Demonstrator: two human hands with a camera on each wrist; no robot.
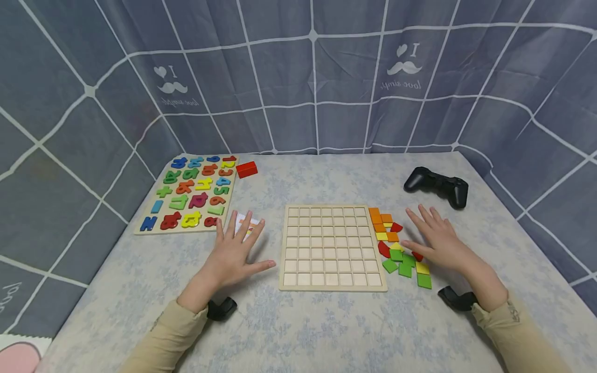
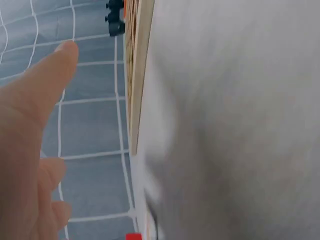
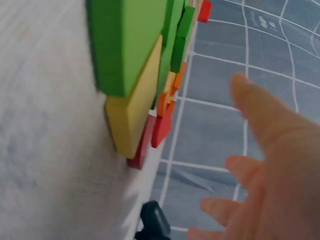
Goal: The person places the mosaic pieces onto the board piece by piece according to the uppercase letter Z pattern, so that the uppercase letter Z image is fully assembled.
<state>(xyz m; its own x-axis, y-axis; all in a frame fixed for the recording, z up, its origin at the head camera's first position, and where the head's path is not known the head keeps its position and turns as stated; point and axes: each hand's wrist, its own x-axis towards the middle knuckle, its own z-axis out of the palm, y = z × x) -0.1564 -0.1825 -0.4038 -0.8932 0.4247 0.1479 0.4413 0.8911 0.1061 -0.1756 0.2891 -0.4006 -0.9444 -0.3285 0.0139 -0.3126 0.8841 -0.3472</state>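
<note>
"What's happening nearest the tabletop's (image 1: 298,336) front edge?"

"Two hands are reaching in. The left hand (image 1: 233,259) is spreading its fingers wide; the right hand (image 1: 440,241) is hovering, fingers apart and extended. Neither is holding anything."

"And the coloured tiles (image 1: 408,260)?"

"They're lying just left of the right hand, so that one's clearly nearer. (Its thumb is hanging right by them, though the wrist view is showing a gap.)"

"Which way is the scatter running?"

"It's slanting from the wooden grid board's (image 1: 333,289) far right corner towards the tabletop's near right corner."

"So the left hand is waiting across the board?"

"Yes, beyond its left edge. Farther back, a black controller (image 1: 437,184) is resting towards the tabletop's far right corner."
</note>
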